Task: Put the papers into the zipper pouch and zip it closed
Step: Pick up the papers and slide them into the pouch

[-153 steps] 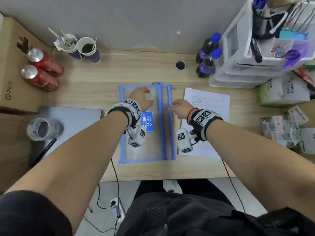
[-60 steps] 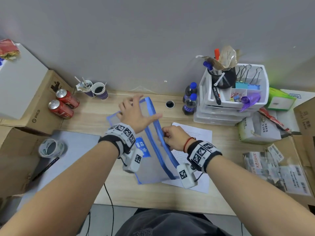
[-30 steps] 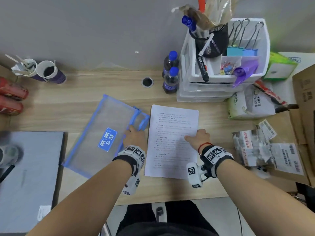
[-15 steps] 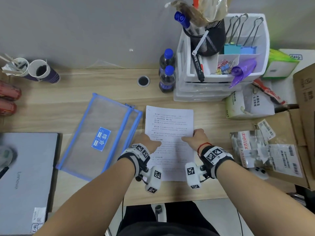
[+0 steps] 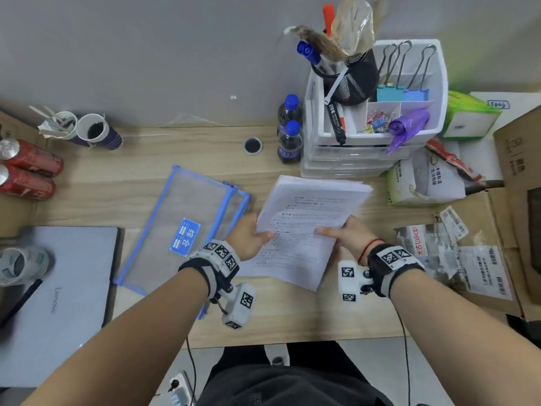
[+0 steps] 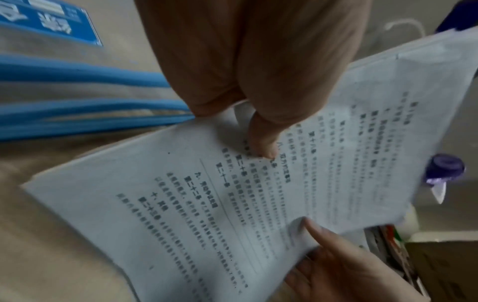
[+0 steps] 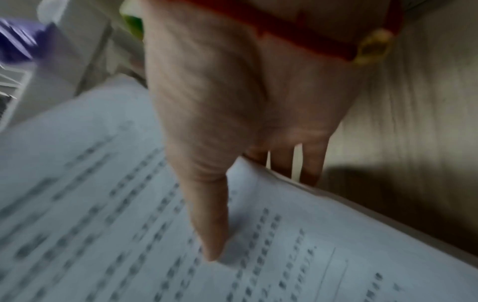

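Your left hand (image 5: 248, 237) pinched the stack of printed papers (image 5: 304, 227) | right hand (image 5: 347, 237) gripped its opposite edge | stack tilted beside blue mesh zipper pouch (image 5: 187, 218) on desk (image 5: 140, 186)

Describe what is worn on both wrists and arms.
Each bare forearm carries a black wrist strap with white, black-patterned marker squares. A white marker-covered camera block hangs under the left hand and the right hand. The right wrist also wears a red string bracelet. Thin black cables trail down.

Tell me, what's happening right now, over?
Left hand and right hand both grip the papers, lifted off the desk. Zipper pouch lies flat beside them. Nothing between.
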The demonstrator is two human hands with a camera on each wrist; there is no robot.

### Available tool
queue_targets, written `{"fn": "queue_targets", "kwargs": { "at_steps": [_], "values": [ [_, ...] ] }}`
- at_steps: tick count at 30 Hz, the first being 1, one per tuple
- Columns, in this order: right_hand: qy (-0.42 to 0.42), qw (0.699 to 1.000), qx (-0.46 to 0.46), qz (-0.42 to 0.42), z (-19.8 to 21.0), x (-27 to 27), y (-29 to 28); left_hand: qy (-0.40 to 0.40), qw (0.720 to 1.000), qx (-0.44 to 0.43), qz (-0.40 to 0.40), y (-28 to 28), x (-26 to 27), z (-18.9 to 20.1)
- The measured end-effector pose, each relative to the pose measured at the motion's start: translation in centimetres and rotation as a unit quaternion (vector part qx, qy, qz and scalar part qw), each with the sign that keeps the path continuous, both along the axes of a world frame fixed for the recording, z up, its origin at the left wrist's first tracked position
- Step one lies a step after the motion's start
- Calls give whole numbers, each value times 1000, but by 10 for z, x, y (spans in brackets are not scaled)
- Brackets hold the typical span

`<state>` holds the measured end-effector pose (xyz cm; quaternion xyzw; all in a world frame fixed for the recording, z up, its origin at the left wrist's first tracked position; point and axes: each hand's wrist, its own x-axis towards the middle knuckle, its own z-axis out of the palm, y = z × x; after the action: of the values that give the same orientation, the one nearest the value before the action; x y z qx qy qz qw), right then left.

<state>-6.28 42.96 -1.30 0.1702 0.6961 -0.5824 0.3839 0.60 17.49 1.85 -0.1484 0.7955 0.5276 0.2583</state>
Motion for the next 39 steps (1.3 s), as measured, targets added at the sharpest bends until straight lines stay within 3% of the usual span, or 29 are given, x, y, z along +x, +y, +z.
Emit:
{"fn": "queue_targets", "kwargs": {
  "at_steps": [3, 8, 14, 19, 22, 26, 30, 34, 39],
  "values": [
    [52, 997, -61, -11, 38, -7, -5, 50, 996, 33, 63, -13, -4, 21],
    [200, 980, -14, 8, 77, -12, -11, 127, 990, 8, 60, -18, -11, 34],
    [208, 978, 5, 27, 64, 2, -9, 44, 993, -82, 66, -20, 1, 9],
    [238, 969, 64, -2, 54, 2, -18, 14, 987, -144, 70, -12, -1, 18],
    [224, 970, 90, 7, 59, 0, -26, 41, 989, -128, 64, -16, 1, 23],
    [132, 990, 39, 37, 50, 16, -43, 19, 988, -142, 55, -34, 13, 19],
    [65, 995, 67, 29, 25, 33, -56, -29, 987, -152, 36, -55, 29, 8],
    [36, 991, 130, 21, 9, 44, -64, -53, 958, -236, 152, -70, 50, -10],
    [23, 985, 168, 27, 6, 49, -50, -163, 908, -387, -17, -76, 65, -28]
  ]
}}
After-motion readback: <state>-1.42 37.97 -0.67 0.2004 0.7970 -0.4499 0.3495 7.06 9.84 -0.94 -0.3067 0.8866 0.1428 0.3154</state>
